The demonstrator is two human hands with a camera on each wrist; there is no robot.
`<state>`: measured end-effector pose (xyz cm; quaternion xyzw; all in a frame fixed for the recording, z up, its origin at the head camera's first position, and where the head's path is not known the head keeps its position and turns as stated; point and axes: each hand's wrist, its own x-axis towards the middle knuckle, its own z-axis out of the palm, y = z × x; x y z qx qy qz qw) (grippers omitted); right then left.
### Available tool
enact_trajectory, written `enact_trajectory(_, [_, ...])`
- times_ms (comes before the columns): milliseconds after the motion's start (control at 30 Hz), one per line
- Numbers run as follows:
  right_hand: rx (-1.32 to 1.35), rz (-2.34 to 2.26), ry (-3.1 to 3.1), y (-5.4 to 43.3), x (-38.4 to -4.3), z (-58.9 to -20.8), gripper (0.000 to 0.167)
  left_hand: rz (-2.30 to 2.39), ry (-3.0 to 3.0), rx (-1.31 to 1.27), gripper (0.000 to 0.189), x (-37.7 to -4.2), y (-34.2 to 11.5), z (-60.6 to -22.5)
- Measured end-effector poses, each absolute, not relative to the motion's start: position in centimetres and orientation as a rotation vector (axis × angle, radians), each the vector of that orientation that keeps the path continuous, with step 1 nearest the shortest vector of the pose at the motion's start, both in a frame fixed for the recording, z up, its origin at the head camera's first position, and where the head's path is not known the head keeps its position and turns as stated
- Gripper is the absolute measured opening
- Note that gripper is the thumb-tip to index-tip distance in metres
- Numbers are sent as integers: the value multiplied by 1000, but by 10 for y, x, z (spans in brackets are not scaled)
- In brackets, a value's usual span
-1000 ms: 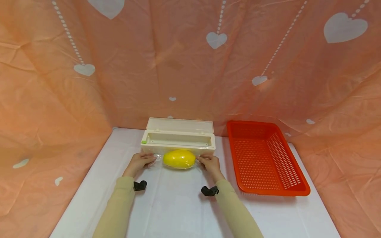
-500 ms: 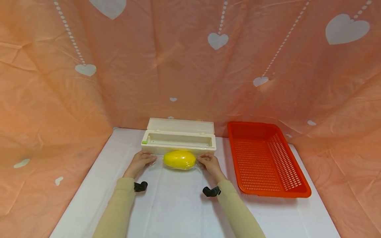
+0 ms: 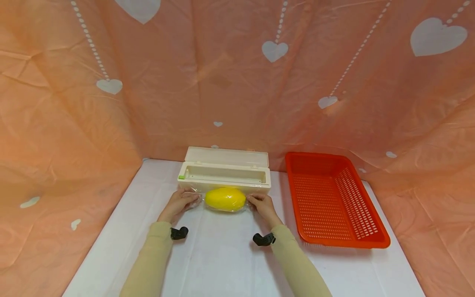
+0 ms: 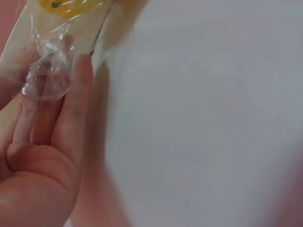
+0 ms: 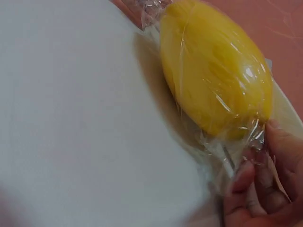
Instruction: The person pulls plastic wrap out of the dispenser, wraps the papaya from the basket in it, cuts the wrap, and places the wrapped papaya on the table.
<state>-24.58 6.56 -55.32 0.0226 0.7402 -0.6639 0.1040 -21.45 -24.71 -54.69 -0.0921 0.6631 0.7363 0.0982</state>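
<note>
A yellow oval fruit (image 3: 225, 199), wrapped in clear cling film (image 5: 255, 137), sits in front of the white cling film dispenser (image 3: 189, 185). At the fruit's left end, my left hand (image 3: 179, 203) holds a gathered bunch of film between thumb and fingers. In the left wrist view the film bunch (image 4: 52, 71) lies over the fingers, and a small green stem mark shows on the fruit. My right hand (image 3: 262, 206) pinches the twisted film at the other end, its thumb touching the fruit. Its lower fingers are curled below the film.
The dispenser's lid (image 3: 226, 156) stands open at the back, and a green slider (image 3: 181, 177) sits at its left end. A red perforated basket (image 3: 302, 218) is on the right of the white table (image 3: 219, 264). An orange curtain (image 3: 222, 82) closes off the back and sides.
My left hand has shifted slightly and turned at the wrist, and the film by it looks more bunched. The right hand keeps its hold; the fruit stays in place before the dispenser.
</note>
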Motion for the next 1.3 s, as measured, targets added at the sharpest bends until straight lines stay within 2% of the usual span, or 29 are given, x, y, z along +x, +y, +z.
enact_trajectory(133, [61, -1967, 2217, 65, -247, -552, 22, 2165, 1974, -351, 37, -214, -243, -546])
enact_trajectory(333, [71, -1977, 2228, 64, -247, -549, 20, 2163, 1978, -423, 37, -215, -240, -543])
enact_trajectory(833, [89, -2057, 1918, 69, -243, -539, 20, 2205, 1625, -184, 49, -202, -264, -541])
enact_trajectory(1033, [131, -2016, 1964, 67, -247, -539, 20, 2057, 1919, -170, 45, -207, -257, -545])
enact_trajectory(1300, [136, -1832, 2157, 66, -246, -535, 16, 2132, 2002, -285, 24, -212, -236, -549])
